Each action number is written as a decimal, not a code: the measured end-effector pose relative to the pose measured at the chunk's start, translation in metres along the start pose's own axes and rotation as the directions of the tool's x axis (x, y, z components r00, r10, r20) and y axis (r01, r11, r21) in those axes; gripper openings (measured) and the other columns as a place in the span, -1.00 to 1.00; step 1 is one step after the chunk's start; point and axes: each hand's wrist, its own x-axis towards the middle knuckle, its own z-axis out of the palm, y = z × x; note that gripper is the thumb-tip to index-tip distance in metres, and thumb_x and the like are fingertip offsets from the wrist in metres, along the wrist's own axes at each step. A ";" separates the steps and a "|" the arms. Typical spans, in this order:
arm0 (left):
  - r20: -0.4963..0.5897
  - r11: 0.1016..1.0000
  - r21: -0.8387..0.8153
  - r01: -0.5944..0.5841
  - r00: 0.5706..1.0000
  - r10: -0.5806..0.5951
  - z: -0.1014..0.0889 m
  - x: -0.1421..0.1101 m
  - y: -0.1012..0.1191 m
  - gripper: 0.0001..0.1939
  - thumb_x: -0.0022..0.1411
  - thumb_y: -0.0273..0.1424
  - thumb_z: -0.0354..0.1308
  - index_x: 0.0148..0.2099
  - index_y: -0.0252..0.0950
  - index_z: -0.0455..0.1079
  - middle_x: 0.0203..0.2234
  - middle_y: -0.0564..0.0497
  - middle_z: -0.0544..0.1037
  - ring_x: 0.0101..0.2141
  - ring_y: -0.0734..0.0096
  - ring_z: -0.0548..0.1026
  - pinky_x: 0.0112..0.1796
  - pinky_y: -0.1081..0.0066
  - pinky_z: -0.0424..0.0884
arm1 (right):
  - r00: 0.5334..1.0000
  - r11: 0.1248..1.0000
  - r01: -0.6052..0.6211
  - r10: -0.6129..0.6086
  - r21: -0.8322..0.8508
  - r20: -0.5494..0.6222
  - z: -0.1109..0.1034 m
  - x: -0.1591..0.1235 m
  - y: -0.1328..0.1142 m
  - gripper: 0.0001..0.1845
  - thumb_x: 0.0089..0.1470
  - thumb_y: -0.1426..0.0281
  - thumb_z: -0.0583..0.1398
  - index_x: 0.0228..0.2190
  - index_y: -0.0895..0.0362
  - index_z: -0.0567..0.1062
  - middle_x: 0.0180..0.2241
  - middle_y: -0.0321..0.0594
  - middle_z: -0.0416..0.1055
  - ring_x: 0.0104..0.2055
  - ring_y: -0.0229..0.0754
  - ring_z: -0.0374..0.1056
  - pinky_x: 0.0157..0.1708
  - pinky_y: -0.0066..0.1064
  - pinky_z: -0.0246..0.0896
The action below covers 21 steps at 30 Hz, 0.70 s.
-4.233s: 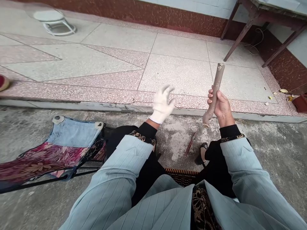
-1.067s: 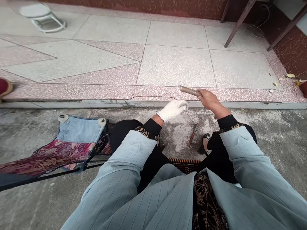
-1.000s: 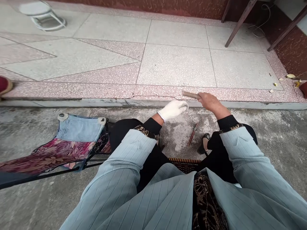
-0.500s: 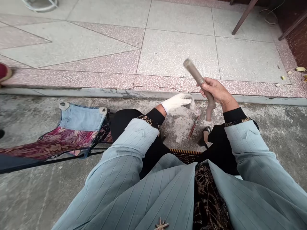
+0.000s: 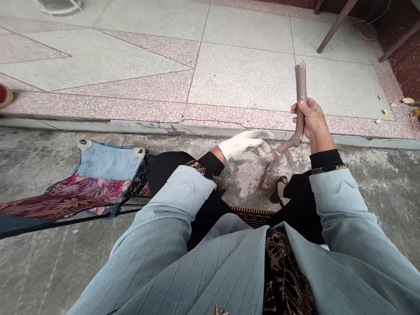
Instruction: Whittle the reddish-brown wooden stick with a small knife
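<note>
My bare right hand [image 5: 310, 122] is wrapped round a long, dusty brown root-like stick [image 5: 300, 83], holding it upright with its bent lower end [image 5: 288, 143] pointing left. My left hand [image 5: 246, 143], in a white glove, hovers just left of that lower end with its fingers loosely curled and nothing in them. On the concrete below lies a thin reddish strip [image 5: 264, 176], near my black shoe [image 5: 278, 192].
A folding stool with a denim and floral cloth seat [image 5: 82, 183] stands at my left. Beyond a low step [image 5: 131, 124] lies a tiled terrazzo floor [image 5: 229, 65]. Dark table legs [image 5: 334, 26] rise at the far right, with small yellow scraps [image 5: 407, 101] nearby.
My right hand has swung the stick from lying sideways to standing upright. The gloved left hand has stayed close by its lower end and loosened its fingers. The view has tilted down.
</note>
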 end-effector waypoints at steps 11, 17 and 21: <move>-0.223 0.933 0.275 -0.231 0.929 0.295 0.000 -0.009 0.011 -0.72 0.15 -0.41 0.32 -0.07 -0.32 0.53 -0.37 -0.03 0.59 -0.36 0.44 0.56 -0.21 0.37 0.49 | 0.979 0.966 -0.158 0.181 0.203 -0.098 0.004 0.001 0.004 -0.70 0.13 0.21 0.29 -0.37 0.09 0.30 -0.47 -0.37 0.34 -0.50 -0.36 0.38 -0.66 -0.60 0.24; -0.414 0.935 0.223 -0.277 0.841 0.348 -0.003 -0.011 0.020 -0.75 0.24 -0.27 0.19 -0.23 -0.40 0.48 -0.49 -0.02 0.53 -0.55 0.48 0.50 -0.45 0.41 0.48 | 0.982 0.963 -0.170 0.183 0.211 -0.041 0.003 -0.002 0.000 -0.70 0.11 0.22 0.30 -0.39 0.10 0.31 -0.48 -0.37 0.33 -0.54 -0.39 0.29 -0.65 -0.58 0.24; -0.442 0.945 0.090 -0.314 0.838 0.321 -0.002 -0.017 0.027 -0.77 0.19 -0.30 0.18 -0.36 -0.39 0.48 -0.42 -0.09 0.56 -0.47 0.39 0.55 -0.35 0.34 0.52 | 0.988 0.971 -0.145 0.153 0.192 -0.030 0.002 -0.001 -0.003 -0.69 0.10 0.22 0.32 -0.38 0.08 0.30 -0.46 -0.37 0.33 -0.53 -0.38 0.28 -0.65 -0.58 0.25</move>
